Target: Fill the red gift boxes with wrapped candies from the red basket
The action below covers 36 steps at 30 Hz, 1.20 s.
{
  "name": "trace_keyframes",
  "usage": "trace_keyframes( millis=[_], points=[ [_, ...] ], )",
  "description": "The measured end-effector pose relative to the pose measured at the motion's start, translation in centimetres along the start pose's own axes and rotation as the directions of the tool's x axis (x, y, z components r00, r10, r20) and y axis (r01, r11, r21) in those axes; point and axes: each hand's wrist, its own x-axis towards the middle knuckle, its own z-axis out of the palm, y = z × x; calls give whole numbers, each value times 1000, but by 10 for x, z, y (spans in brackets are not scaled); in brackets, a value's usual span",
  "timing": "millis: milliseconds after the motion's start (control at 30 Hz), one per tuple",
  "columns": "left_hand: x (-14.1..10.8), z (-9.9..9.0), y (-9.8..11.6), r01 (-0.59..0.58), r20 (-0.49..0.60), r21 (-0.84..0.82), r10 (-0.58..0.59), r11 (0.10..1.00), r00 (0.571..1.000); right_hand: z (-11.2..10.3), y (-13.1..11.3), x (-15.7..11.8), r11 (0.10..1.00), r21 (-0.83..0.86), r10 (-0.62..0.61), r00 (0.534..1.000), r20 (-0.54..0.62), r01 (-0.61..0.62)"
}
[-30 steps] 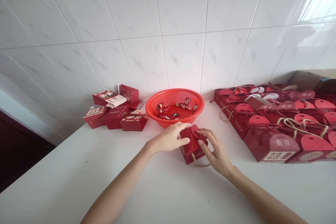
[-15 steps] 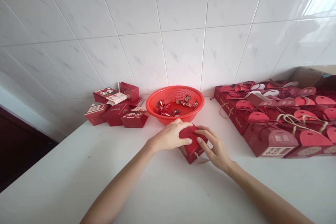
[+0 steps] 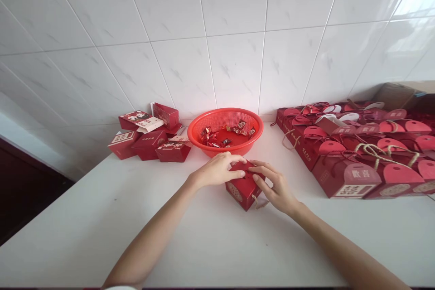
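From my head, I look down on a small red box (image 3: 244,192) standing on the white table (image 3: 190,240), in front of the red basket (image 3: 224,148) and between my two hands. It sits at an angle, one corner towards me. My left hand (image 3: 218,170) comes in at its left: the thumb and fingers are partly open, with a gap between them, and their tips touch the top flaps. My right hand (image 3: 274,186) reaches in from the other side, fingers loosely bent and a little apart, the tips on the top as well. Neither hand is closed round the box; both just touch it from above. A twisted cord (image 3: 261,205) hangs at its right side and lies by the table.

In the basket, wrapped sweets (image 3: 210,137) lie in a cluster at the left, with more scattered at the right. Left of it, several red cartons (image 3: 147,145) are heaped near the tiled wall (image 3: 183,4). On my right stand rows of red packs (image 3: 343,176) with rounded flaps and cords, and a brown case (image 3: 396,93) is behind them.
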Motion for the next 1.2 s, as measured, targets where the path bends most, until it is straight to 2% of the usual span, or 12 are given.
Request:
trace_keyframes(
  millis=[300, 433, 533, 600, 733, 867, 967, 1100, 1200],
  points=[
    [13, 20, -3, -67, -79, -160, 55, 985, 995, 0, -1, 1, 1000, 17, 16, 1000, 16, -17],
    [16, 23, -3, -101, -94, -232, 81, 967, 992, -9, -2, 3, 988, 51, 143, 990, -4, -143],
    [14, 21, -3, -46, -78, -227, 29, 973, 997, -21, 0, 7, 965, 44, 261, 965, -37, -259],
    [12, 18, -4, 4, -82, -183, -20, 983, 996, -26, 3, 9, 955, -16, 294, 955, -34, -295],
    [8, 11, -6, 108, -89, -72, -115, 991, 989, -26, 10, 11, 930, -52, 368, 926, 79, -365],
    [2, 2, -2, 219, -64, 28, -217, 975, 974, -22, 10, 11, 873, 135, 419, 863, 281, -468],
    [-2, -1, 2, 284, -86, 101, -276, 954, 957, -26, 5, 11, 807, 326, 355, 845, 399, -493],
    [-3, 1, 1, 301, -116, 121, -288, 946, 951, -34, -5, 12, 715, 538, 245, 881, 405, -446],
    [-2, 2, -2, 295, -130, 105, -281, 950, 951, -37, -9, 13, 663, 616, 235, 900, 367, -425]
  ],
)
